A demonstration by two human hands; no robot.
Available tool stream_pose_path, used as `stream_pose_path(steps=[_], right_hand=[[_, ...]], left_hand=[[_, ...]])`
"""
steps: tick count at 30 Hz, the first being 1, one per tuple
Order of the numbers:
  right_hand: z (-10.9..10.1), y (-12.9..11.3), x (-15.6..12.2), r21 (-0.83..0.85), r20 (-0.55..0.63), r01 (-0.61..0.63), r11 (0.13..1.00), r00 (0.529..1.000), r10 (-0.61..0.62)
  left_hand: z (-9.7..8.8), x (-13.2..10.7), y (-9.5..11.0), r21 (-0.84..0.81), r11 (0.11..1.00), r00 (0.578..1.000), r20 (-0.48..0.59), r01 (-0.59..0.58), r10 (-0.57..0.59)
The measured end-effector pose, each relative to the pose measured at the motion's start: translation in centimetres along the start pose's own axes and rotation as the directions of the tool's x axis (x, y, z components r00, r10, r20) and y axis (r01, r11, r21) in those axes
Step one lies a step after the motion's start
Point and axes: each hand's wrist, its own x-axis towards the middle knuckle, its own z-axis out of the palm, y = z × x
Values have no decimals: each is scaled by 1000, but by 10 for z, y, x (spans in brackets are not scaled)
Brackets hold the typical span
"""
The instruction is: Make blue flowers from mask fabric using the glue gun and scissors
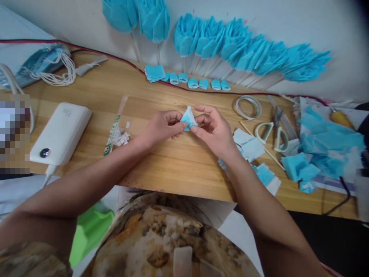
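The left hand [165, 125] is pinching a small folded blue piece [188, 117] between thumb and fingers, near the centre of the frame; the right hand [213, 130] is meeting it from the other side, its thumb and a curled finger holding the piece's lower right corner, while its index finger is reaching out just beside the white-edged tip; the piece is pointing upward above the wooden surface [161, 165].

Along the top of the frame, blue flowers [210, 36] on thin sticks are leaning against the wall; below them, a stack of blue squares [154, 73] and a row of small blue rolls [203, 84] are lying near a red and black cable [43, 40]. Right of centre, a roll of tape [248, 117] is lying near scissors [277, 116]; blue scraps [331, 142] are piling up at the far right; at the left, a white power bank [62, 132] is resting on the surface, and small white paper bits [121, 138] are lying between it and the left hand.
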Motion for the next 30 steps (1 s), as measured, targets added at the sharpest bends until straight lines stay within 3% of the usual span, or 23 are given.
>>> stream_pose_path(steps=[24,30], right_hand=[[-1,-2,-1,-4,59,0,1000,998,0],[-3,-9,-1,28,-28,-26,999,999,26]], left_hand=[[2,-2,3,59,998,1000,18,-18,17],[1,-1,2,62,998,1000,-19,-17,19]])
